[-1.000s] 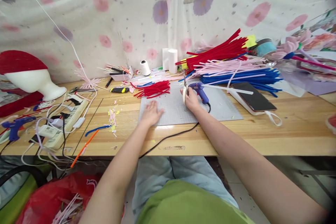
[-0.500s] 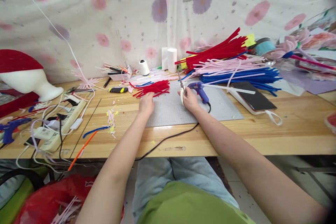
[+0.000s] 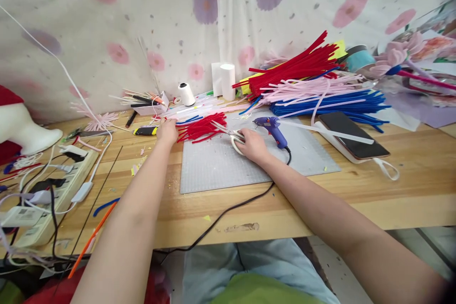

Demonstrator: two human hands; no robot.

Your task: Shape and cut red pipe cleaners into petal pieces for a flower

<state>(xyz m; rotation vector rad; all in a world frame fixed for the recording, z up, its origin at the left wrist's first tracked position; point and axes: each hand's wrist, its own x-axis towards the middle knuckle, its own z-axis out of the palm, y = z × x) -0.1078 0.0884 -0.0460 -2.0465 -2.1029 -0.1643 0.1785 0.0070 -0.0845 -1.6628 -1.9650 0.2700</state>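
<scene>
My left hand (image 3: 167,131) reaches to the left end of a small pile of short red pipe cleaners (image 3: 203,126) at the far edge of a grey cutting mat (image 3: 228,166); its fingers curl at the pile, and what they grip is hidden. My right hand (image 3: 252,145) holds white-handled scissors (image 3: 230,134), blades pointing left toward the red pile and lying low over the mat. A blue glue gun (image 3: 273,129) lies just right of that hand, its black cord running off the table's front edge.
Long red, pink and blue pipe cleaners (image 3: 313,85) are stacked at the back right, beside a phone (image 3: 352,141) on a white case. A yellow-black knife (image 3: 144,130), a thread spool (image 3: 185,93) and white rolls sit behind. A power strip (image 3: 46,199) with cables lies left.
My left hand left the mat and went forward to the red pile. My right hand tipped the scissors from upright down toward the pile. The camera moved closer.
</scene>
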